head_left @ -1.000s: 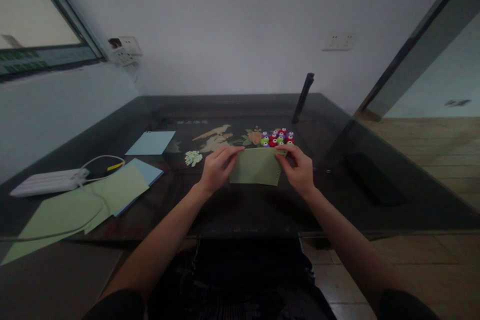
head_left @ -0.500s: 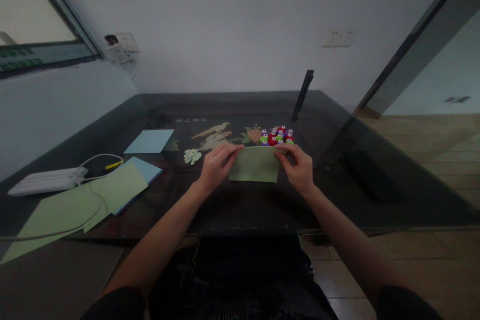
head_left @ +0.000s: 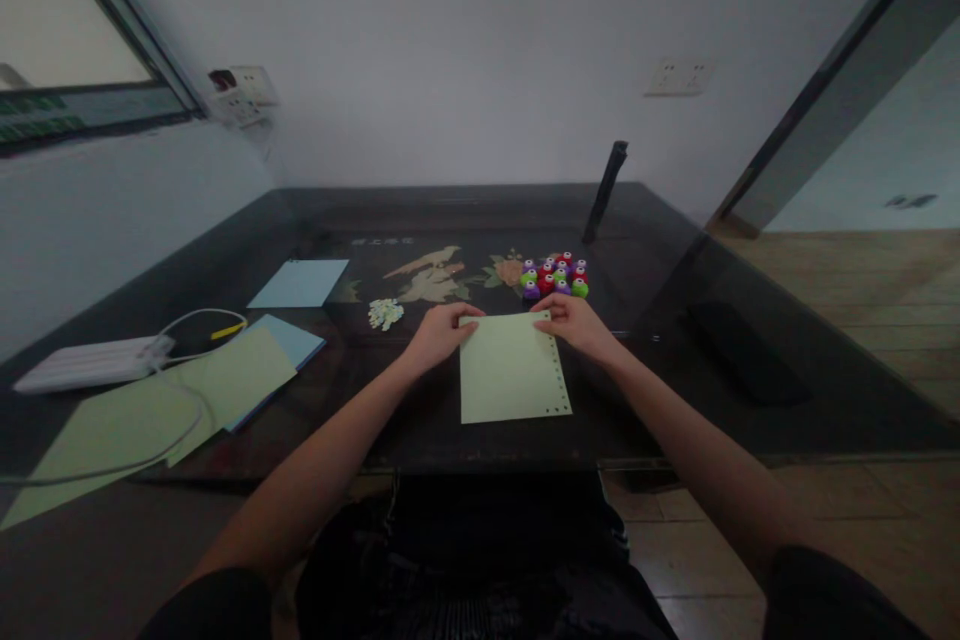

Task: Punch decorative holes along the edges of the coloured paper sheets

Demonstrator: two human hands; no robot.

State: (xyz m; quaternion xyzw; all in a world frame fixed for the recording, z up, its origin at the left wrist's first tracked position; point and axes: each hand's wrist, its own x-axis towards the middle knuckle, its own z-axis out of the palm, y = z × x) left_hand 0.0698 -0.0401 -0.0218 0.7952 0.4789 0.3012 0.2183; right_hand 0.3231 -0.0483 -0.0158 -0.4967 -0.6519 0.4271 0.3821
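A pale green sheet of paper point(head_left: 511, 370) faces me over the near middle of the dark table, with small holes along its right edge and at its lower right corner. My left hand point(head_left: 441, 332) pinches its upper left corner between thumb and fingers. At the upper right corner my right hand point(head_left: 576, 322) grips it the same way. Just beyond my right hand sits a cluster of red, green and purple eyeball-like pieces point(head_left: 553, 275). Left of my left hand lies a small heap of pale bits point(head_left: 385, 313).
On the left are a light blue sheet point(head_left: 300, 282), overlapping green sheets point(head_left: 240, 370) and a white power strip point(head_left: 97, 363) with its cable. A black upright bar point(head_left: 606, 190) stands at the back. A dark flat object point(head_left: 746, 350) lies on the right.
The green sheet has come down towards me and now shows its whole face, where it looked foreshortened before. Both hands have moved slightly nearer, still holding its top corners.
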